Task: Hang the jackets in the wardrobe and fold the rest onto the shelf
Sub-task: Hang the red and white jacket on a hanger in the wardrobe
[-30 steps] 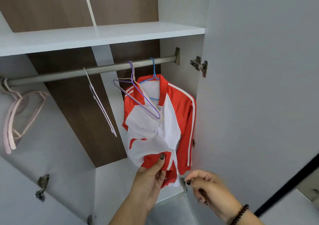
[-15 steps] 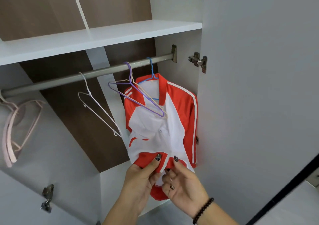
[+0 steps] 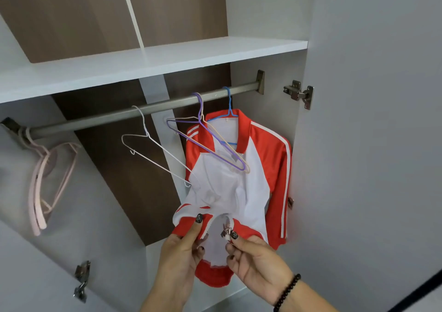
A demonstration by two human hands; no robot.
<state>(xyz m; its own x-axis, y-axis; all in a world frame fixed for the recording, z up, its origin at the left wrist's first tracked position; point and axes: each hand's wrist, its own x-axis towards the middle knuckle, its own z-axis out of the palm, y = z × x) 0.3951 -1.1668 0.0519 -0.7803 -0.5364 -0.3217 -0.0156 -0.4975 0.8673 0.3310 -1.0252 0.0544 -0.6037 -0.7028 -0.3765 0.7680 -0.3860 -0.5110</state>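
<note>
At the far left, some pink hangers hang together from the left end of the rail, close to the wardrobe wall. Lower on this side, a metal hinge sits on the left door. More to the right, a white wire hanger hangs alone on the rail, turned at an angle. Above the rail, the white shelf goes across the whole wardrobe. Next on the rail come a purple hanger and a cream hanger, which lie together in front of the jacket. The jacket is red and white and hangs on a blue hanger near the right end of the rail, just beside the right wall. Its front is open at the bottom, and the two lower edges are lifted toward the camera. The left hand pinches the left red hem between the thumb and the fingers. The right hand pinches the right edge at the bottom of the zipper, and the metal slider is just above its thumb. The two hands are near each other but apart. On the right wrist there is a bracelet of dark beads. At the right, a second hinge is fixed to the open right door.
</note>
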